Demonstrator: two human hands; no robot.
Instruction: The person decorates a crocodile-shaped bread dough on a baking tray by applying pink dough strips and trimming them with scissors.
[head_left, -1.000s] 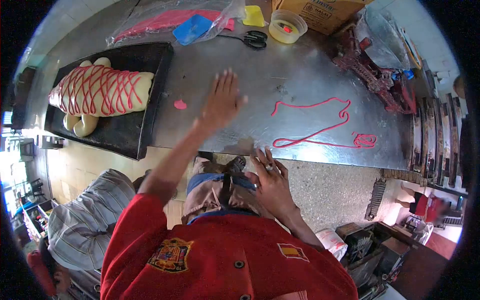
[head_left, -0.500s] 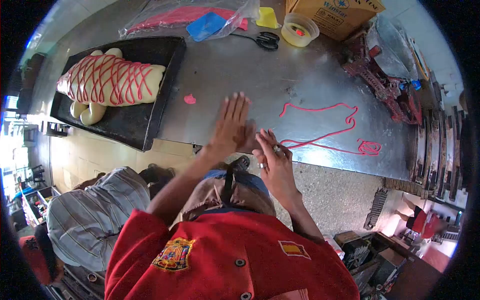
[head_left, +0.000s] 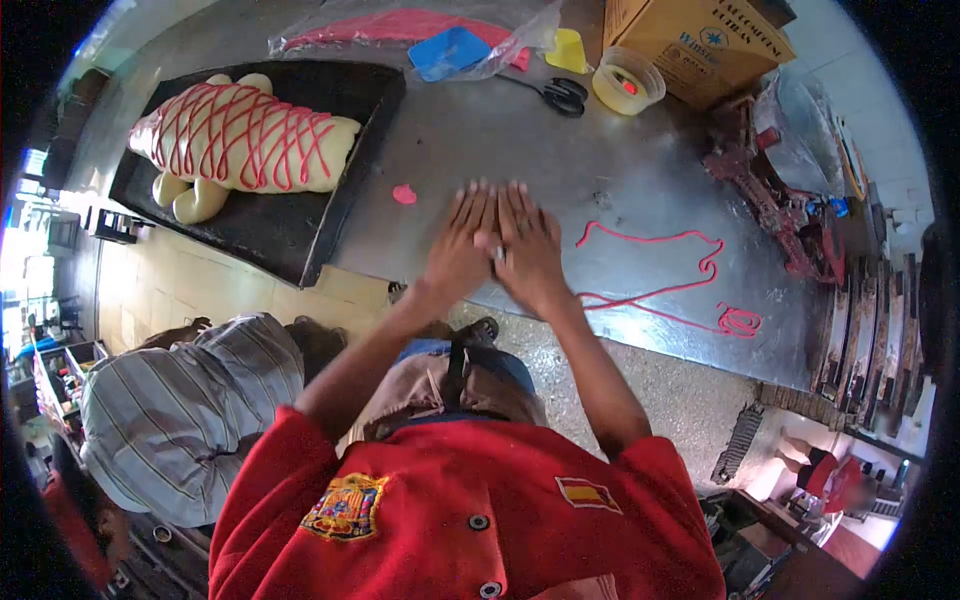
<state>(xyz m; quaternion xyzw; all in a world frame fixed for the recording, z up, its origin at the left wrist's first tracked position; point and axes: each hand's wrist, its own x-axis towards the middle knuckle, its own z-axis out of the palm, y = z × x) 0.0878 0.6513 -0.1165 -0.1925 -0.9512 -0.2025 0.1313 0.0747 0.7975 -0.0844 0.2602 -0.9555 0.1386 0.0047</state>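
My left hand (head_left: 460, 248) lies palm down near the front edge of the metal table, fingers stretched forward. Right beside it, touching at the thumbs, my right hand (head_left: 530, 250) is also flat with its fingers extended; a ring shows on it. Whatever may be under the palms is hidden. A small pink dough piece (head_left: 404, 194) sits just left of my left hand. To the right of my right hand, a long thin pink dough strand (head_left: 650, 236) winds across the metal and ends in a coil (head_left: 738, 321).
At left, a black tray (head_left: 330, 215) bears a pale shaped dough (head_left: 215, 135) crossed with pink strips. Along the back are a blue scraper (head_left: 447, 54), scissors (head_left: 565, 97), a plastic tub (head_left: 628, 85) and a cardboard box (head_left: 690, 45). A person in a striped shirt (head_left: 190, 410) is at lower left.
My right hand has moved forward and left from the table's edge, flattening beside my left hand. The whole view has shifted slightly.
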